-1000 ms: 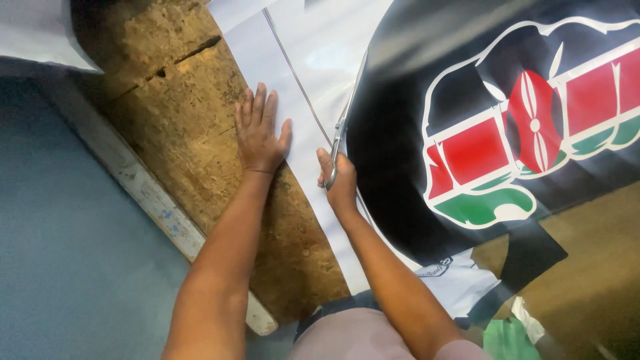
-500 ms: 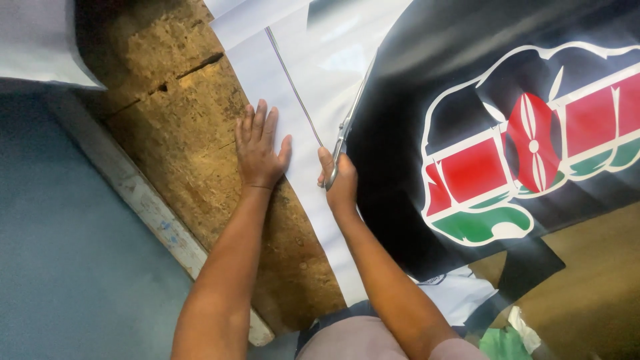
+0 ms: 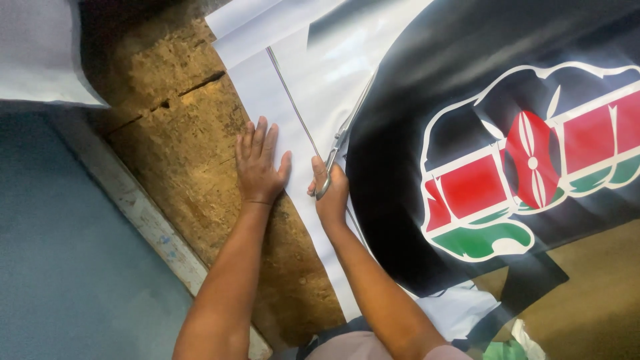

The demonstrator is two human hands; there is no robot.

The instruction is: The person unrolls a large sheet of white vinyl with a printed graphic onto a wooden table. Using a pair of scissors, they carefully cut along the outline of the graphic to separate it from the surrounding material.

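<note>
Your left hand [image 3: 259, 167] lies flat, fingers spread, on the thin, limp banner [image 3: 313, 87]; your right hand [image 3: 331, 193] clamps the scissors [image 3: 341, 140]. Press beside the cut.

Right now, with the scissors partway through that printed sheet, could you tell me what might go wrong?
The left hand lies flat on the white margin strip, close beside the metal scissors in the right hand; its fingers could get nicked. The cut might also wander into the glossy black printed banner.

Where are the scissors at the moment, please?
In the head view, the scissors are in the right hand, along the black banner's left edge.
</note>
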